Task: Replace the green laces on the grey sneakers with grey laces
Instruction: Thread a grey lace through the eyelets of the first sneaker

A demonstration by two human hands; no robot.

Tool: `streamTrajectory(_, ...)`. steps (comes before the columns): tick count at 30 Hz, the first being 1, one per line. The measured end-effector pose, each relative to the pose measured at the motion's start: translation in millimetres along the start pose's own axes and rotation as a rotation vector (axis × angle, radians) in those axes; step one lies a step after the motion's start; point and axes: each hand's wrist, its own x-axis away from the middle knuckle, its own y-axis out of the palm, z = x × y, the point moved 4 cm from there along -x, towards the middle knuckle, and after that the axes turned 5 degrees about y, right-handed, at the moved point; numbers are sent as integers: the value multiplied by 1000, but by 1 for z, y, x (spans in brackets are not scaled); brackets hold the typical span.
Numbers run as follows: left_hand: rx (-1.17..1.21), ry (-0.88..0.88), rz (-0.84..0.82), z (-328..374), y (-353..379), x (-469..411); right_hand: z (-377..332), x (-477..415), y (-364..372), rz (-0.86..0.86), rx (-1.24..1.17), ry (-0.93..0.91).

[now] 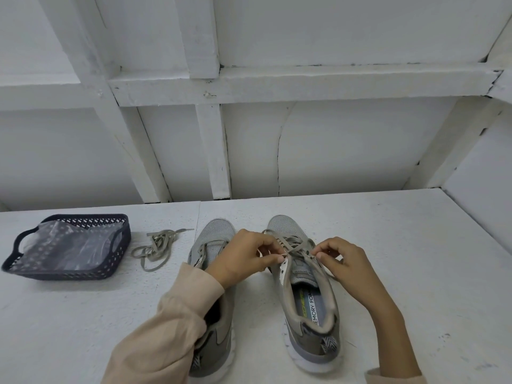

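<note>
Basket (63, 274), 9 o'clock of the shoes: dark plastic, perforated, slight sheen. Sheet (69, 245) inside it: clear plastic film, crinkled, glossy. Loose lace (155, 248), 3 o'clock of basket: flat woven cloth, matt. Left shoe (217, 231), right shoe (286, 225): grey mesh cloth toes, smoother matt side panels. Lace (293, 243) in right shoe: same matt weave. Insole (307, 306): printed cloth. Sole (304, 361): white, foam-like, matt. Sleeve (171, 322): beige cloth, soft. Table (401, 245): white paint, rough, scuffed. Wall (332, 148): matt white paint, cracked.
</note>
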Motion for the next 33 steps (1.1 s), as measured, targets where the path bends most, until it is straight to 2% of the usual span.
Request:
streamTrajectory(10, -268, 169, 37, 8, 2, 5, -2, -2, 3, -20, 35, 9)
streamTrajectory(17, -268, 155, 36, 9, 0, 7, -9, -6, 10, -87, 162, -27)
streamTrajectory(22, -293, 142, 30, 5, 0, 6, -16, -9, 10, -46, 169, -12)
streamTrajectory(25, -352, 169, 23, 7, 0, 7, -23, -6, 15, -68, 171, -18)
streamTrajectory(29, -394, 204, 40, 10, -1, 5, -22, -4, 29, -73, 322, 40)
streamTrajectory(33, -464, 264, 37, 16, 0, 4, -15, -6, 38, -20, 259, 40)
